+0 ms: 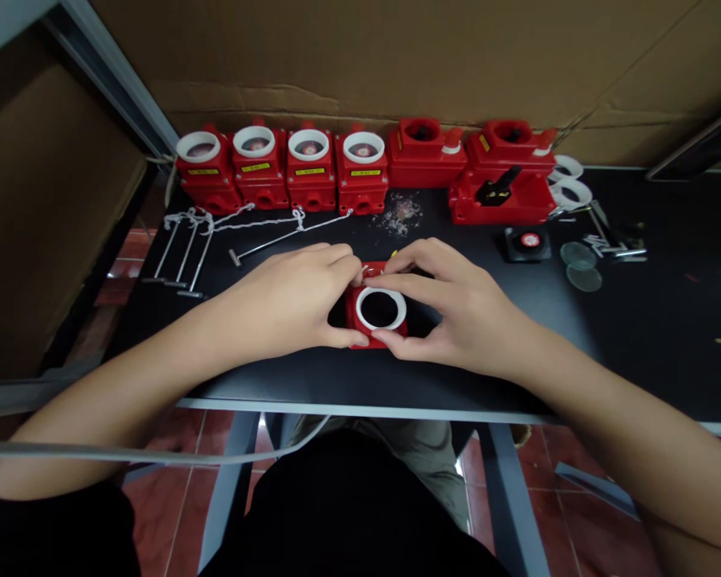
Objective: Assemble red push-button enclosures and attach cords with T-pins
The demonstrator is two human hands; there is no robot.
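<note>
A red box-shaped housing lies on the dark table in front of me, near the front edge. Over its round opening sits a white ring, with a black round area inside. My left hand grips the housing from its left side, thumb at the near corner and fingers curled at the far end. My right hand curves around the ring's right side, thumb on the near rim and fingers on the far rim. What lies under the fingers at the far end is partly hidden.
Several red housings with white rings stand along the back; ringless ones are farther right. Metal T-bars on white string lie left. Glass discs, loose white rings and a black square part lie right. Debris is scattered behind my hands.
</note>
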